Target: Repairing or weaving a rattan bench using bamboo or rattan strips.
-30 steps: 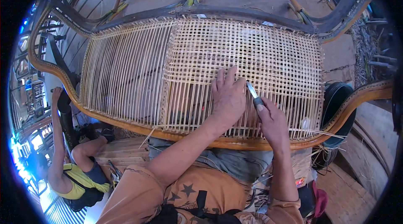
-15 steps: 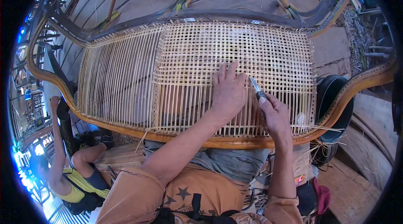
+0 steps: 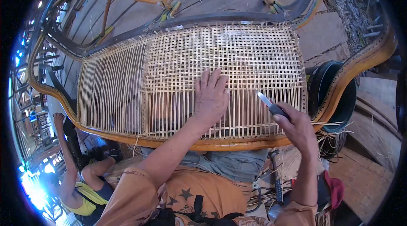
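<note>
A wide cane seat panel (image 3: 254,62) is strung across a bent rattan frame (image 3: 241,144) over my lap. Its upper middle and right part is woven into an open square grid, while its left section (image 3: 110,86) has only lengthwise strands. My left hand (image 3: 212,99) lies flat, fingers stretched out, at the lower edge of the weave, touching the strands. In my right hand (image 3: 299,126) is a knife (image 3: 275,109) with a dark handle. Its bright blade points up and left above the bare strands, to the right of my left hand.
A dark green bucket (image 3: 345,99) stands beyond the frame's right end, near loose cane ends (image 3: 328,123). A hammer (image 3: 277,183) lies below the frame, left of my right forearm, with a red cloth (image 3: 335,190) farther right. Another person (image 3: 87,198) sits at the lower left.
My right hand has drawn the knife right and slightly down, away from my left hand. The left hand rests flatter on the strands. The whole view has shifted somewhat.
</note>
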Demonstrator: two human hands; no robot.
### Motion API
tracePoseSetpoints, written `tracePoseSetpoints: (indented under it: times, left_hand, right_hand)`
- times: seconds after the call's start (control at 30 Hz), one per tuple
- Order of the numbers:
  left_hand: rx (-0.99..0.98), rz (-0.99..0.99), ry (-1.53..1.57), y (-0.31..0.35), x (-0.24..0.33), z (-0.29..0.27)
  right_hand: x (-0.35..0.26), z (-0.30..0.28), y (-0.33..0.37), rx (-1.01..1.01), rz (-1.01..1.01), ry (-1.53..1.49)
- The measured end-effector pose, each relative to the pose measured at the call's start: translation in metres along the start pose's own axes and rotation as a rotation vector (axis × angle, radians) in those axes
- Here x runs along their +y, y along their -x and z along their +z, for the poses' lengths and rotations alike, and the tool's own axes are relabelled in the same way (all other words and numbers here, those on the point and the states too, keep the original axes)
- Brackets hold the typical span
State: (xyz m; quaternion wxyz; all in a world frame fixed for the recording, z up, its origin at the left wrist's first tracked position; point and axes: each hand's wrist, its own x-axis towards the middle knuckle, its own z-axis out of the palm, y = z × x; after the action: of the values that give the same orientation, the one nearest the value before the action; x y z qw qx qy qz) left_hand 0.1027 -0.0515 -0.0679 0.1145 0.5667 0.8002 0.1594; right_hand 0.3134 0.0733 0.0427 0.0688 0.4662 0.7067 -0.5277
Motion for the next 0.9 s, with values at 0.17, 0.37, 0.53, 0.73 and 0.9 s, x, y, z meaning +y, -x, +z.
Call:
tracePoseSetpoints:
  times: [0.17, 0.37, 0.53, 0.73, 0.9]
  left_hand:
    - [-0.032, 0.002, 0.029, -0.002, 0.000, -0.008]
    - [-0.101, -0.164, 0.455, -0.030, 0.024, -0.018]
    - [-0.314, -0.342, 0.744, -0.080, 0.028, 0.002]
    - [-0.454, -0.407, 0.763, -0.089, 0.032, 0.002]
    - [-0.522, -0.670, 1.115, -0.091, 0.035, -0.009]
  right_hand:
    - [0.001, -0.036, 0.001, -0.106, -0.027, 0.182]
    - [0.002, -0.014, -0.037, 0.105, -0.057, 0.067]
    - [0.010, -0.002, -0.072, 0.151, -0.042, -0.075]
    - [0.024, -0.022, -0.049, 0.942, -0.430, -0.145]
    - [0.048, -0.062, -0.027, 1.502, -0.298, -0.273]
